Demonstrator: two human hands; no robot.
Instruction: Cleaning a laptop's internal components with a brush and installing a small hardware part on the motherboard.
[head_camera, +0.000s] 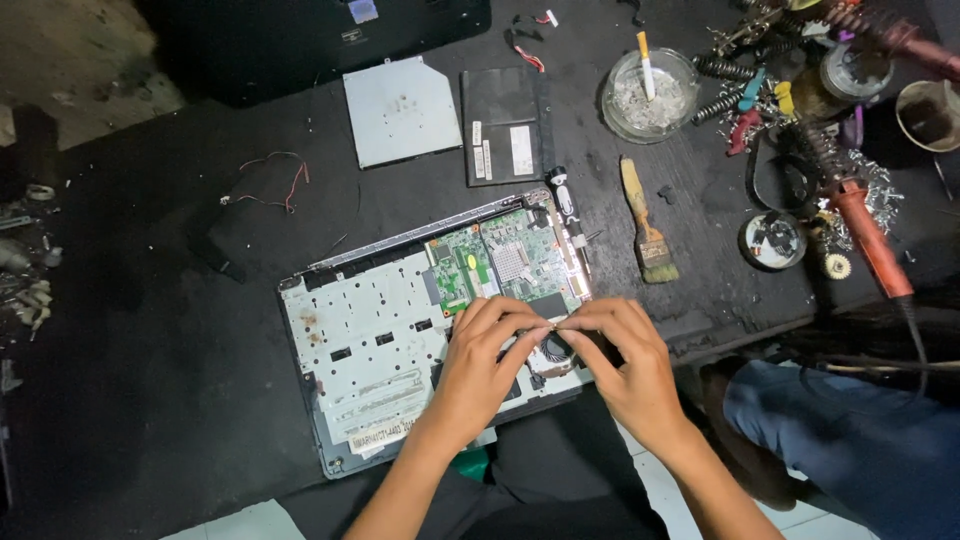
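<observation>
Both hands meet over the opened laptop (400, 340) at the worktop's (150, 330) near edge: left hand (485, 360) and right hand (625, 365) fingertips pinched together on 1 tiny part (too small to identify) above the green circuit board (505, 265).

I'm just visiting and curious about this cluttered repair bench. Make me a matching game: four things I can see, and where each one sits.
Things:
1. paintbrush
2. cigarette
3. green circuit board
4. silver disc drive

Places:
A. inside the opened laptop
B. left of the black drive
C. in the glass ashtray
D. right of the laptop

Pairs: 1-D, 2-C, 3-A, 4-B
</observation>
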